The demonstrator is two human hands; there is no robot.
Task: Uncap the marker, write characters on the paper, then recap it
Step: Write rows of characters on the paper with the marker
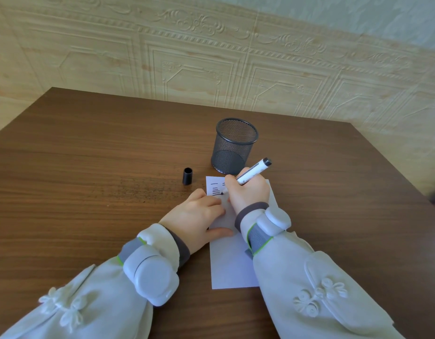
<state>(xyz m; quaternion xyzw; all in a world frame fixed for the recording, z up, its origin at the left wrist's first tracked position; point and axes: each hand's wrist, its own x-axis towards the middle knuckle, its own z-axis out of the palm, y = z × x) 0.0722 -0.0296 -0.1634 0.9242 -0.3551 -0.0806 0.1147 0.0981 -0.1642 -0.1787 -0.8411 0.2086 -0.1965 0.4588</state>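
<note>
a: what did the marker (254,171) look like on my feed?

b: i saw a white barrel with a black end cap, tilted, its back end pointing up and away to the right. the right hand (248,193) was wrapped around it in a writing grip, tip down on the paper (232,265) near the sheet's far left corner. the black cap (187,176) was off, lying on the table (89,167) just left of the paper, its open end facing away.

a: and the other hand?

b: the left hand (199,216) lay flat with relaxed fingers, pressing on the paper's left edge, gripping nothing.

a: counts?

b: i counted one marker, one cap, one sheet of white paper, one dark mesh pen cup (233,146) standing upright just beyond the sheet, and two white wrist units, one on each pale sleeve.

a: anything i couldn't read?

b: a few short black horizontal strokes showed on the paper, but the right hand covered part of them, so i couldn't tell which characters they were. the marker's tip was mostly hidden by fingers, and the sleeves covered the sheet's right side.
</note>
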